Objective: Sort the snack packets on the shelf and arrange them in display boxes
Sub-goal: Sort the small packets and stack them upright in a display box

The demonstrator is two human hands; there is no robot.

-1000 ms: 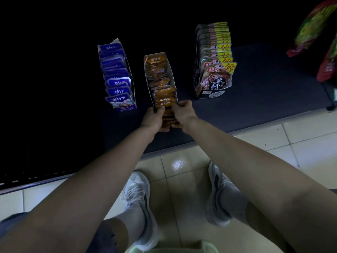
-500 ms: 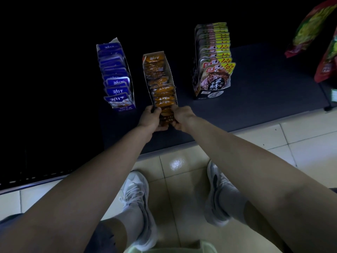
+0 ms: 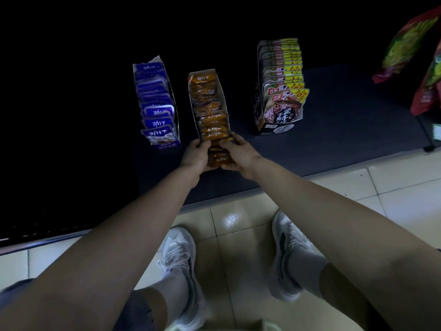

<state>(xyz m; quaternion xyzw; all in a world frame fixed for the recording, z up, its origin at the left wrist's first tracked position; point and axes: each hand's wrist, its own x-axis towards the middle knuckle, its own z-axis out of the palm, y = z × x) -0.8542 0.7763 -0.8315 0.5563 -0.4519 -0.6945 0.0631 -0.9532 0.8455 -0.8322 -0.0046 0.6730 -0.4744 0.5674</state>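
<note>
Clamps a bundle of orange packets (image 3: 218,158) between left hand (image 3: 196,154) and right hand (image 3: 238,152), fingers curled round its sides, probably to keep it square for sliding into the orange display box (image 3: 210,103) at 12 o'clock, touching its open front on the shelf (image 3: 346,139). Flanked by blue box (image 3: 156,106) at 10 o'clock and dark box (image 3: 280,91) at 2 o'clock, neither in the way.

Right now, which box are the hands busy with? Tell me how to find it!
On the dark shelf, three display boxes stand in a row. It is the middle box, between the blue box and the taller box with yellow tabs. Only it holds orange packets, and the left hand and right hand grip the nearest ones.
</note>
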